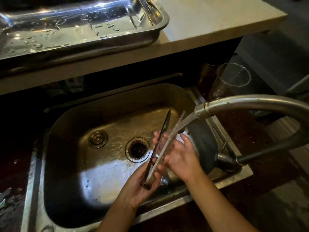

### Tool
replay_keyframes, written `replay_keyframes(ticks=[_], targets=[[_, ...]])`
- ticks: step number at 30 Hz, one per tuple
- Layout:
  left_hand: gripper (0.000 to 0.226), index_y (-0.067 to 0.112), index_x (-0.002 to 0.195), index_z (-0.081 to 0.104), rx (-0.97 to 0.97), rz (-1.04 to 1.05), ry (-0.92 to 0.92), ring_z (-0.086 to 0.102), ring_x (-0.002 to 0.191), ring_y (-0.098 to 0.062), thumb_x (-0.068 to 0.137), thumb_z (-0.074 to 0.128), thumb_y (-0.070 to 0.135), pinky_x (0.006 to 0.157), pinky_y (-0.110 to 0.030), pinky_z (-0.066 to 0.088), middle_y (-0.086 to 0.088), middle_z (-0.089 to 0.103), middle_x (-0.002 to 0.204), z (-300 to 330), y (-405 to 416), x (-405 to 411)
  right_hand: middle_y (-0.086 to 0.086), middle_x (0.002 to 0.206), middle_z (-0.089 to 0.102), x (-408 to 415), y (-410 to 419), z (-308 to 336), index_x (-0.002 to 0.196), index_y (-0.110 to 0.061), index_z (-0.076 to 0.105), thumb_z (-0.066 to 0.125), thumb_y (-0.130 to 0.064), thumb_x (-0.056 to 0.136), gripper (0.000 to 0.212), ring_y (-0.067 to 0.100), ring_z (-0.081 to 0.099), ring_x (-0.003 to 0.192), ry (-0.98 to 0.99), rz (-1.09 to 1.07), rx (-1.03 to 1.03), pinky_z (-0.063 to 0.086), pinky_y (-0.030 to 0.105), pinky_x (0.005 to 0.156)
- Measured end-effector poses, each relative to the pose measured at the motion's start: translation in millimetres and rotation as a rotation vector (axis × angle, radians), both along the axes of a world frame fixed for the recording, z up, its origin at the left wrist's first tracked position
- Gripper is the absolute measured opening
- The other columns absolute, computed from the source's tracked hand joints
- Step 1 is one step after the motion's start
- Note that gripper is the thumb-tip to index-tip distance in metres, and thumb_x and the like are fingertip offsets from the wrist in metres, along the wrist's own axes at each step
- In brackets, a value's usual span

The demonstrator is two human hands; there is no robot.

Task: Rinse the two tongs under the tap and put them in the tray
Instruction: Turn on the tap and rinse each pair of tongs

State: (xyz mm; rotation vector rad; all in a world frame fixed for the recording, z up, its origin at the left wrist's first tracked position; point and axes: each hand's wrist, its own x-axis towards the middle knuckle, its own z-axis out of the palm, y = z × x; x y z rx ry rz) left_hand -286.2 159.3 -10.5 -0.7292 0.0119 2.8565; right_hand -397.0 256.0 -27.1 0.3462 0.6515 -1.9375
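Observation:
A pair of metal tongs [163, 131] is held over the steel sink [70, 124], its arms spread and pointing up and away from me. My left hand [142, 186] grips its hinged end. My right hand [181, 156] wraps around the right arm of the tongs, where water from the tap [250, 104] runs down over it. The wet steel tray [147, 40] rests on the counter above the sink. Another pair of tongs [142, 13] lies in its far right corner.
A clear plastic cup [229, 81] stands behind the sink on the right. The tap's lever [260, 154] juts out at the right rim. The sink has an open drain [138, 149] and a round plug [98, 138]. The pale counter [209, 27] overhangs the sink.

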Motion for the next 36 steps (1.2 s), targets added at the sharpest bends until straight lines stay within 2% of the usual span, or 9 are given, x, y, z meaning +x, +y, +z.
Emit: replay_keyframes(ticks=[4,6,12,14,19,25,28,32,36], targets=[[0.067,-0.003,0.116,0.053,-0.115,-0.106,-0.026,0.070,0.060,-0.021,0.057,0.084,0.003,0.051,-0.029,0.060,-0.025,0.072,0.084,-5.0,-4.5,8.3,0.011,0.096,0.073,3.7,-0.2,-3.8,0.104,-0.006,0.063,0.059,-0.034,0.078,0.038,0.023,0.072,0.087,0.145,0.032,0.079,0.058,0.035,0.055],[0.030,0.002,0.104,0.068,-0.435,-0.242,-0.054,0.071,0.067,-0.021,0.080,0.065,0.020,0.057,-0.030,0.061,-0.023,0.072,0.099,-4.2,-8.1,10.0,0.012,0.089,0.071,5.4,-1.3,-3.1,0.101,-0.004,0.063,0.062,-0.029,0.075,0.036,0.021,0.072,0.073,0.170,0.025,0.161,0.057,0.029,0.050],[0.023,0.002,0.107,0.060,-1.177,-0.468,-0.120,0.069,0.061,-0.013,0.094,0.047,0.016,0.056,-0.022,0.057,-0.008,0.070,0.090,3.8,-3.9,-0.5,0.010,0.084,0.069,13.7,-5.5,-7.7,0.094,-0.006,0.064,0.066,-0.018,0.083,0.017,0.020,0.067,0.074,0.364,0.049,0.526,0.054,0.024,0.054],[0.020,0.005,0.101,0.062,-1.184,-0.478,-0.123,0.070,0.062,-0.014,0.094,0.047,0.015,0.057,-0.022,0.057,-0.006,0.072,0.086,4.7,-1.7,1.6,0.006,0.084,0.068,11.5,-5.6,-5.1,0.090,-0.012,0.062,0.070,-0.019,0.080,0.015,0.016,0.068,0.074,0.377,0.108,0.571,0.054,0.024,0.054],[0.018,0.007,0.097,0.064,-1.096,-0.483,-0.139,0.071,0.066,-0.018,0.093,0.049,0.016,0.058,-0.023,0.057,-0.007,0.075,0.087,3.9,-1.6,16.6,0.002,0.121,0.050,-12.7,-1.5,-3.1,0.132,-0.025,0.035,0.081,-0.029,0.067,0.080,0.017,0.059,0.096,0.567,0.148,0.773,0.053,0.029,0.068],[0.017,0.006,0.099,0.064,-1.116,-0.455,-0.087,0.068,0.057,-0.015,0.092,0.048,0.011,0.055,-0.022,0.057,-0.005,0.076,0.079,13.2,-1.7,18.8,0.011,0.081,0.061,-37.9,-10.5,-3.4,0.086,-0.013,0.059,0.059,-0.039,0.087,0.026,0.016,0.062,0.051,0.840,0.062,0.957,0.047,0.023,0.039],[0.018,0.007,0.100,0.063,-1.123,-0.458,-0.098,0.068,0.059,-0.015,0.092,0.049,0.014,0.057,-0.023,0.056,-0.005,0.075,0.083,14.9,-4.2,18.5,0.007,0.068,0.056,-43.4,-8.8,-0.9,0.094,-0.010,0.059,0.047,-0.054,0.088,0.046,0.009,0.060,0.040,0.898,0.160,0.978,0.042,0.022,0.039],[0.018,0.010,0.098,0.064,-1.142,-0.465,-0.126,0.069,0.061,-0.016,0.093,0.049,0.016,0.060,-0.024,0.056,-0.003,0.077,0.083,9.7,-7.7,20.4,0.011,0.127,0.055,-41.0,-4.5,1.2,0.133,-0.014,0.037,0.066,-0.071,0.058,0.099,0.021,0.059,0.103,1.089,0.514,1.031,0.049,0.033,0.075],[0.017,0.010,0.096,0.067,-1.099,-0.432,-0.109,0.068,0.059,-0.016,0.091,0.051,0.014,0.054,-0.021,0.054,-0.005,0.077,0.086,5.8,-6.3,23.7,0.007,0.076,0.055,-44.3,-7.2,10.3,0.090,-0.009,0.055,0.063,-0.038,0.084,0.031,0.012,0.053,0.055,0.964,0.231,0.925,0.046,0.022,0.046]])
